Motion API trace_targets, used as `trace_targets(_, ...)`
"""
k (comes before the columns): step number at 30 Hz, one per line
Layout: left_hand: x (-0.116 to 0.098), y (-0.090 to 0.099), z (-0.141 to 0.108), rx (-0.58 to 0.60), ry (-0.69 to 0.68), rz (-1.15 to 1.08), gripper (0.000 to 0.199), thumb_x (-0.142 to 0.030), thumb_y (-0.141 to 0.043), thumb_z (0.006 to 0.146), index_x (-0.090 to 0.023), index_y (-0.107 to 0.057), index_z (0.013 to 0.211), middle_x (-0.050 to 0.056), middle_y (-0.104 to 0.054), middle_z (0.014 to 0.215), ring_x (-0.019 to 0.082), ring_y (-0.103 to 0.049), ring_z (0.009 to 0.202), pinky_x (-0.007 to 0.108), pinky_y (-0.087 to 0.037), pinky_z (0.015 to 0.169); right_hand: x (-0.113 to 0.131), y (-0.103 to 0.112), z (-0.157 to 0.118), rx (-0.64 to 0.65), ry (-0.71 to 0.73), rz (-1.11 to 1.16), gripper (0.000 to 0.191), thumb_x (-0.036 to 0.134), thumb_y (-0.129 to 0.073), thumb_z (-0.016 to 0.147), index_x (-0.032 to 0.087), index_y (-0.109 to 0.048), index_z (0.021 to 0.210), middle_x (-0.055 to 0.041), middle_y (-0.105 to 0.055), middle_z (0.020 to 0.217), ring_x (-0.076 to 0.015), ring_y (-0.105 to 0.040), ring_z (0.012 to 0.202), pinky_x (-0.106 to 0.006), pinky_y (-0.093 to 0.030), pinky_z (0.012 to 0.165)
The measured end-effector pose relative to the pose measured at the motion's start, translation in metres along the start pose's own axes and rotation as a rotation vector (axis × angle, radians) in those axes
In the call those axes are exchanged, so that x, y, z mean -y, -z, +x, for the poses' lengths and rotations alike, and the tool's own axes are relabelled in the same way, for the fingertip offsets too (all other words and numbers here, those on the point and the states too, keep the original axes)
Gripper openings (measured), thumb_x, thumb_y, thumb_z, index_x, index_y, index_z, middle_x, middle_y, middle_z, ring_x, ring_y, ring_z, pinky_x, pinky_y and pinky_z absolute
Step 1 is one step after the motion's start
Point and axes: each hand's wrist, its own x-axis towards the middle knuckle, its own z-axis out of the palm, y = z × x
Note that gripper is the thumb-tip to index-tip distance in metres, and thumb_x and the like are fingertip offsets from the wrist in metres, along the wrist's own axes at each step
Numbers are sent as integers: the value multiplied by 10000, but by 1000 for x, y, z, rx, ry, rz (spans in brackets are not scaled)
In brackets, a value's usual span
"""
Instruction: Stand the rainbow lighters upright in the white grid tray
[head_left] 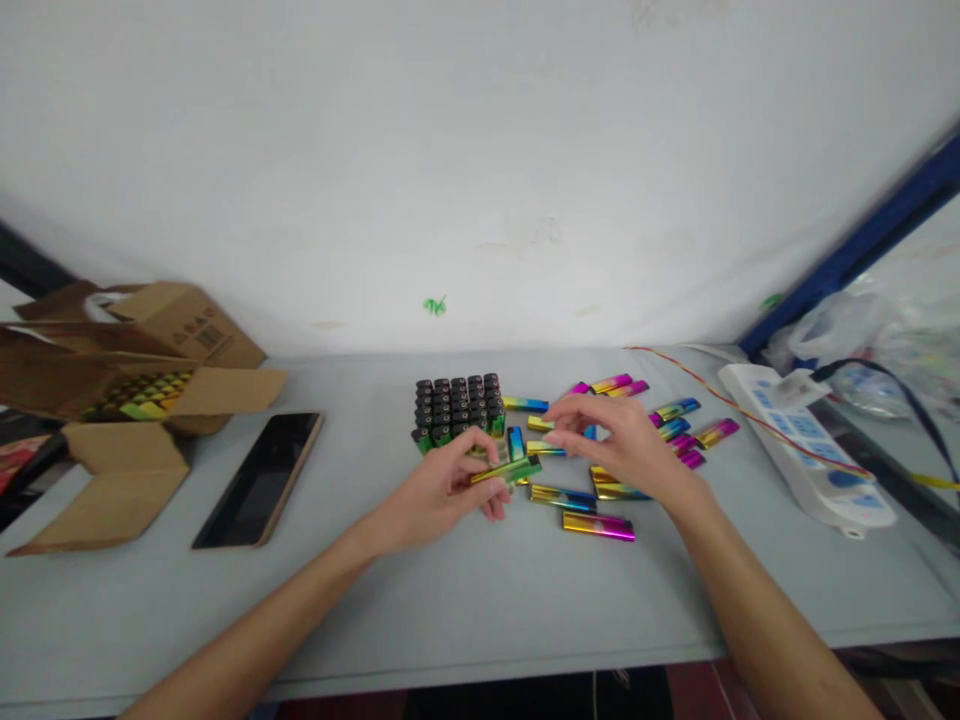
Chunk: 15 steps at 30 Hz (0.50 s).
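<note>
My left hand (450,482) is closed around a green and yellow lighter (508,470), holding it tilted over the table. My right hand (611,435) pinches the end of a yellow lighter (537,423) lying among the others; its far end is hidden by my fingers. Just behind my left hand, a block of upright lighters (457,405) stands packed in rows, black tops up. Shiny lighters in gold, blue and pink lie scattered around my right hand, among them a gold and pink lighter (598,526) at the front and a gold and blue lighter (562,498).
An open cardboard box (232,390) with more lighters inside stands on the left. Beside it lies a dark phone (259,480). A white power strip (806,450) with cables is on the right, near clear plastic bags (862,335). A white wall (480,180) rises behind the table (480,620).
</note>
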Motion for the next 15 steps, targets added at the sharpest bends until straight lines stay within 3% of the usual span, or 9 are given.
trace_targets(4, 3, 1, 0, 83, 4, -216, 408, -399, -688, 968, -185, -541, 1283, 93, -757, 988, 213, -747, 859, 368, -613, 755, -3, 6, 1, -102, 30, -217, 304, 397, -511, 1080, 192, -714, 988, -46, -749, 846, -172, -667, 740, -293, -484, 712)
trace_targets(8, 1, -1, 1, 117, -9, -241, 304, -420, -658, 985, -154, -631, 1130, 120, -741, 1043, 206, -729, 880, 347, -589, 754, -6, 4, 2, -92, 73, -293, 310, 377, -473, 1096, 192, -680, 957, -46, -723, 837, -182, -649, 756, -301, -453, 719)
trace_targets(11, 1, -3, -1, 96, 8, -257, 294, -406, -674, 981, -198, -505, 1101, 91, -765, 1010, 151, -710, 713, 342, -550, 756, -9, 0, 2, -88, 97, -332, 331, 364, -460, 1104, 196, -635, 879, -34, -679, 788, -173, -618, 724, -300, -418, 702)
trace_targets(15, 3, -6, -2, 88, 51, -334, 349, -418, -692, 962, -237, -404, 1040, 42, -736, 934, 126, -646, 664, 308, -507, 698, -12, -3, 2, -79, 104, -342, 388, 377, -427, 1114, 210, -578, 798, -19, -620, 726, -167, -581, 685, -301, -383, 675)
